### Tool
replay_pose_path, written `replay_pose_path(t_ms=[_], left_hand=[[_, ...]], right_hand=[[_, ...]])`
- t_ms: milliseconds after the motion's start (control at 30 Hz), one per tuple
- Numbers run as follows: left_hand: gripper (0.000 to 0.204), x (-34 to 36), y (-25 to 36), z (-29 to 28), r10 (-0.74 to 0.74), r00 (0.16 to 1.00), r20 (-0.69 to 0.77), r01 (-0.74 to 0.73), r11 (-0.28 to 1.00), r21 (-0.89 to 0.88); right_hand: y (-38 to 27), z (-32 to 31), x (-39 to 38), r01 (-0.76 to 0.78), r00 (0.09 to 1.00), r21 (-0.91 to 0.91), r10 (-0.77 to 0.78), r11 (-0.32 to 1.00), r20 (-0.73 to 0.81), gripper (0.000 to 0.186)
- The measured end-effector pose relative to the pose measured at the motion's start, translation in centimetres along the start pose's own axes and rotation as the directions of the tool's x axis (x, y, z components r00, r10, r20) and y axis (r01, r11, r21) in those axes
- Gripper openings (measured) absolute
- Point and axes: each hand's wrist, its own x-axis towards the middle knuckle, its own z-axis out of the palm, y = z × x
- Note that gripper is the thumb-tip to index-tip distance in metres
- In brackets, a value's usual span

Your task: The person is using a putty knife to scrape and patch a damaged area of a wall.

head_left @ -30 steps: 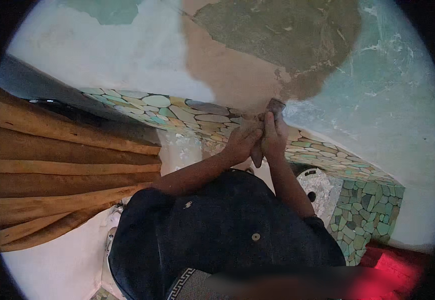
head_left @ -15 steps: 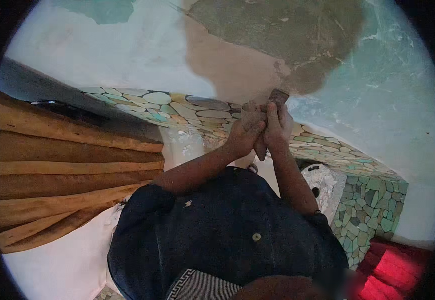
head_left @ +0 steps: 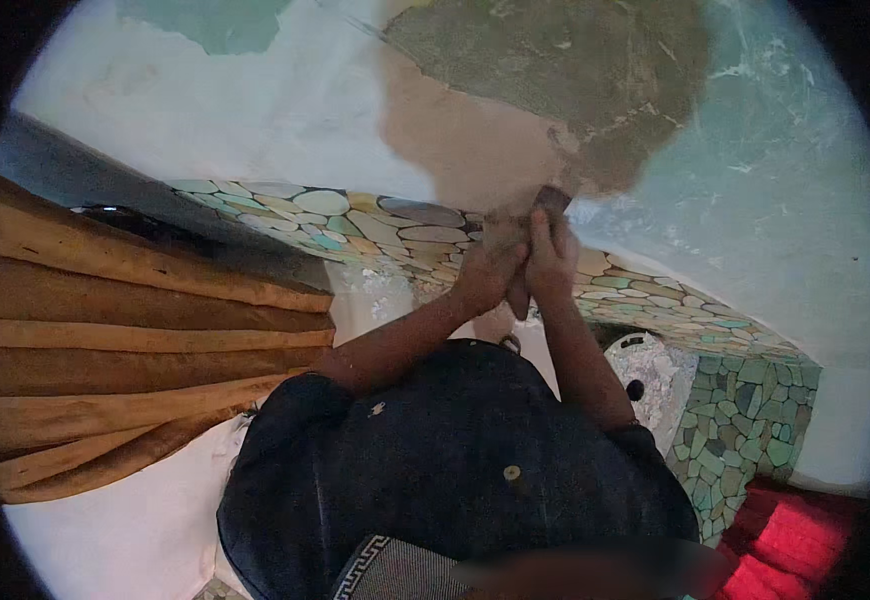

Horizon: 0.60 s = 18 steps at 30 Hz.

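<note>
A scraper point(head_left: 552, 199) with a dark, flat, squarish blade is held in both hands. Its blade points up and touches or nearly touches the wall point(head_left: 495, 140) at the lower edge of a bare brown patch. My left hand point(head_left: 493, 272) is closed round the handle from the left. Pressed in from the other side, my right hand point(head_left: 553, 258) grips higher, its fingers stretched along the tool toward the blade. The handle's rounded end sticks out below, between the two hands. My palms hide the middle of the tool.
A band of stone-pattern covering point(head_left: 420, 214) runs along the wall's foot. Orange-brown curtains point(head_left: 145, 335) hang at the left. At the right are a round white container point(head_left: 655, 365) with whitish flakes, green stone-pattern flooring point(head_left: 740, 420) and red cloth point(head_left: 790, 540).
The scraper's blade has shifted slightly left and down and looks narrower from here. Both hands keep their grip. The whole view has moved a little.
</note>
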Motion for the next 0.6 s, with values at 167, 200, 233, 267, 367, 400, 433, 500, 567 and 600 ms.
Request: replay_pose_path(t_ms=[167,200,233,267,367,400,433,500,567,600], left_hand=[[0.033,-0.2,0.6,-0.7,-0.024,0.995,0.100,0.039,0.988,-0.148],[0.033,-0.5,0.3,-0.6,0.043,0.997,0.068,-0.037,0.994,-0.099],[0.033,-0.6,-0.7,-0.3,0.042,0.997,0.072,-0.035,0.994,-0.103],[0.032,-0.5,-1.0,-0.1,0.197,0.979,0.043,-0.201,0.974,0.108],[0.031,0.7,-0.1,-0.3,0.141,0.990,0.028,-0.143,0.986,0.089],[0.031,0.6,0.9,-0.4,-0.079,0.996,0.052,0.086,0.987,-0.139],[0.031,-0.1,0.8,-0.2,-0.084,0.995,0.049,0.090,0.986,-0.139],[0.032,-0.8,0.2,0.1,0.055,0.997,-0.055,-0.061,0.993,-0.102],[0.032,-0.9,-0.3,0.3,0.020,0.998,-0.051,-0.024,0.996,-0.081],[0.032,-0.9,-0.5,0.4,-0.018,0.999,-0.048,0.015,0.998,-0.060]], right_hand=[[-1.4,-0.7,0.3,-0.380,0.923,0.296,0.342,0.876,0.173,0.027],[-1.3,-0.7,-0.1,-0.355,0.935,0.387,0.311,0.851,0.173,0.027],[-0.5,-0.6,-0.6,-0.356,0.934,0.383,0.314,0.852,0.170,0.027],[0.0,-0.3,-0.6,-0.306,0.952,0.256,0.285,0.917,0.117,0.027],[1.0,-0.3,0.5,-0.333,0.940,0.155,0.314,0.930,0.133,0.027],[0.4,-0.6,0.8,-0.413,0.904,0.186,0.375,0.892,0.208,0.028],[-0.4,-0.8,0.3,-0.417,0.901,0.186,0.378,0.890,0.212,0.028],[-1.9,-0.9,-0.1,-0.388,0.921,0.364,0.359,0.846,0.149,0.025],[-0.8,-0.3,-0.8,-0.412,0.911,0.349,0.387,0.842,0.142,0.025],[-0.4,-0.2,-1.0,-0.437,0.899,0.334,0.418,0.835,0.133,0.025]])
